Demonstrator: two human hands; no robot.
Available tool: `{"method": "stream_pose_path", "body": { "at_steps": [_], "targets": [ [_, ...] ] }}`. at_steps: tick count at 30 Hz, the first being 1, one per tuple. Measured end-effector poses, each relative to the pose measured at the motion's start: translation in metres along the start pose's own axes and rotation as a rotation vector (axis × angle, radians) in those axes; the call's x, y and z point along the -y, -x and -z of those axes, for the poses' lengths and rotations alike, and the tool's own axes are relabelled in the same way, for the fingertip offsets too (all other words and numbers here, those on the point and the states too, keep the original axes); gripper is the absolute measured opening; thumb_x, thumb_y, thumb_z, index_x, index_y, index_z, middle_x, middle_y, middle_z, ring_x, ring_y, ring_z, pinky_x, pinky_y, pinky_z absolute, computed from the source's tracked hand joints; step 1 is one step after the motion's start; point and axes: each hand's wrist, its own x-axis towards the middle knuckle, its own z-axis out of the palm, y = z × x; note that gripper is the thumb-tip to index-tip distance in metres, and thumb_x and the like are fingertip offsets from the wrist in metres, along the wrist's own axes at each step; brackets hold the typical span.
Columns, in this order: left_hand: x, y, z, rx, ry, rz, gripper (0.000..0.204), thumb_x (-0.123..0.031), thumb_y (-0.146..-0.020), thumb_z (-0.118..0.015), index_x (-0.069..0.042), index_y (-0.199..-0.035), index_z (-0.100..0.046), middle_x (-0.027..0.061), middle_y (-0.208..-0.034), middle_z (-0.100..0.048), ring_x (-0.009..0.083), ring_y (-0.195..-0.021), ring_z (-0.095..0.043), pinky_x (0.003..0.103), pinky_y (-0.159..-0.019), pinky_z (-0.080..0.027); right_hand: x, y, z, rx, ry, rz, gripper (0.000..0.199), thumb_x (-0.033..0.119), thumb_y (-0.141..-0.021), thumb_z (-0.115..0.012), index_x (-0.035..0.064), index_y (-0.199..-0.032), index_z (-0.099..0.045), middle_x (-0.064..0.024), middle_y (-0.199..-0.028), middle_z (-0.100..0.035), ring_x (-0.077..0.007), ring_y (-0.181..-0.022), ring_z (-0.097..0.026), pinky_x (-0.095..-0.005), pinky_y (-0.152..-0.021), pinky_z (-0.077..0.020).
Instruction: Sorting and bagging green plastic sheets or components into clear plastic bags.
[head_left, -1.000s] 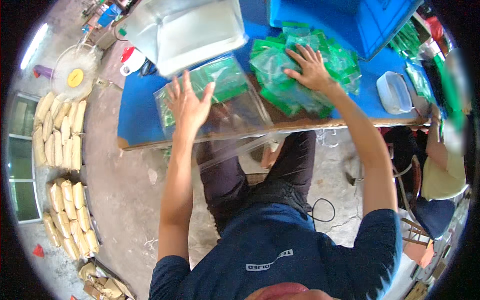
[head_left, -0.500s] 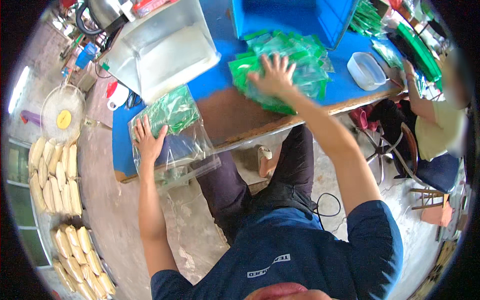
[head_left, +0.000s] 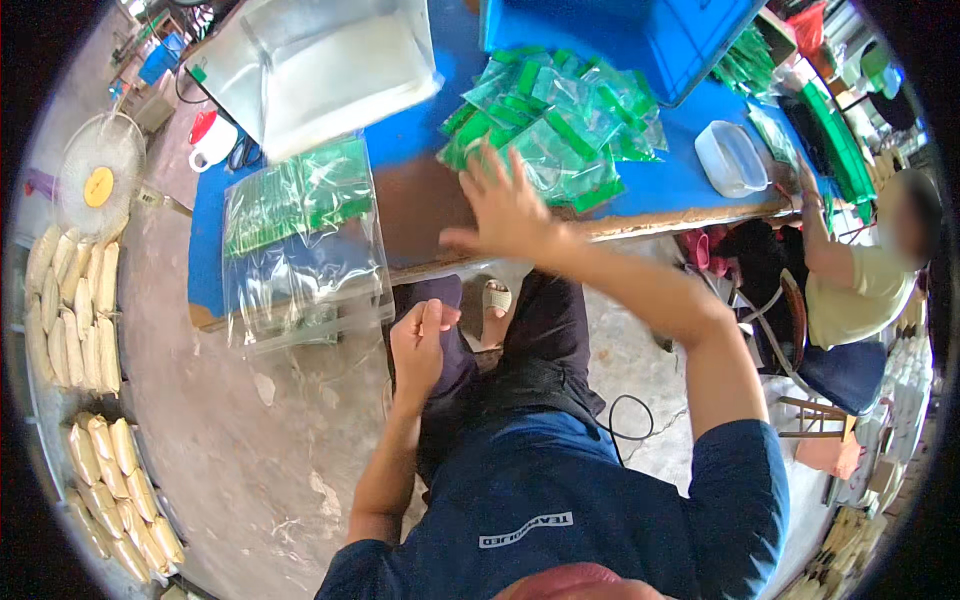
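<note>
A loose heap of small clear packets with green strips [head_left: 555, 120] is spread on the blue worktable. My right hand [head_left: 505, 212] is over its near left edge, with fingers spread and nothing held. Whether the fingertips touch the packets I cannot tell. To the left lies a large clear plastic bag [head_left: 305, 265], with green-striped packets [head_left: 300, 195] inside its far part. Its near end hangs past the table's front edge. Away from the bag, above my lap, my left hand [head_left: 418, 345] is closed, fingers curled in, and nothing shows in it.
A metal tray [head_left: 340, 80] stands at the back left, beside a red and white mug [head_left: 212, 140]. Behind the heap is a blue crate [head_left: 620, 40]. A white plastic tub [head_left: 730, 160] sits to the right, near a co-worker [head_left: 860, 270]. Filled sacks [head_left: 75, 320] lie far left.
My left hand has left the plastic bag, drawn back over my lap and closed. My right hand has come off the heap's middle toward its near left edge. The view has shifted slightly.
</note>
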Motion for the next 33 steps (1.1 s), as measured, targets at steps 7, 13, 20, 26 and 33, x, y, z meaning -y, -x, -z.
{"method": "stream_pose_path", "body": {
  "at_steps": [7, 13, 20, 26, 33],
  "targets": [
    [0.011, 0.015, -0.011, -0.267, 0.093, -0.164, 0.009, -0.005, -0.096, -0.061, 0.004, -0.097, -0.062, 0.0023, -0.081, -0.062, 0.0068, -0.080, -0.059, 0.021, -0.075, -0.048, 0.006, 0.072, -0.016, -0.169, -0.772, 0.228, 0.053, 0.001, -0.078, -0.067, 0.0046, -0.130, -0.055, -0.0145, -0.131, -0.054, -0.0337, -0.113, -0.060, -0.0414, -0.091, -0.0543],
    [0.021, 0.002, -0.012, -0.117, 0.318, 0.025, 0.013, -0.010, -0.095, -0.065, 0.002, -0.099, -0.062, 0.0054, -0.090, -0.067, 0.0101, -0.082, -0.064, 0.026, -0.079, -0.053, 0.002, 0.058, -0.017, -0.208, -0.596, 0.233, 0.054, 0.022, -0.074, -0.075, 0.0050, -0.121, -0.056, -0.0152, -0.126, -0.053, -0.0346, -0.107, -0.058, -0.0438, -0.087, -0.0516],
    [0.042, 0.015, -0.013, -0.102, 0.306, 0.094, 0.010, -0.004, -0.093, -0.063, 0.004, -0.098, -0.061, 0.0063, -0.090, -0.067, 0.0106, -0.085, -0.063, 0.025, -0.076, -0.051, 0.049, 0.012, 0.009, -0.161, -0.371, -0.304, 0.090, 0.068, -0.076, -0.066, -0.0009, -0.131, -0.050, -0.0232, -0.125, -0.049, -0.0400, -0.116, -0.048, -0.0545, -0.095, -0.0402],
    [0.062, 0.031, -0.018, -0.059, 0.345, 0.264, 0.010, -0.006, -0.093, -0.062, 0.003, -0.096, -0.063, 0.0085, -0.091, -0.068, 0.0155, -0.086, -0.067, 0.029, -0.080, -0.055, 0.087, -0.002, -0.006, -0.063, -0.333, -0.049, 0.055, 0.035, -0.081, -0.071, -0.0015, -0.118, -0.053, -0.0208, -0.124, -0.050, -0.0391, -0.121, -0.046, -0.0597, -0.099, -0.0398],
    [0.067, 0.033, -0.015, 0.071, 0.390, 0.317, 0.017, -0.009, -0.093, -0.065, 0.002, -0.105, -0.062, 0.0084, -0.098, -0.068, 0.0154, -0.096, -0.065, 0.027, -0.087, -0.052, 0.033, 0.033, 0.021, -0.455, -0.718, 0.063, 0.025, 0.003, -0.083, -0.063, 0.0029, -0.108, -0.057, -0.0148, -0.101, -0.062, -0.0325, -0.093, -0.061, -0.0449, -0.084, -0.0484]
  ]
}}
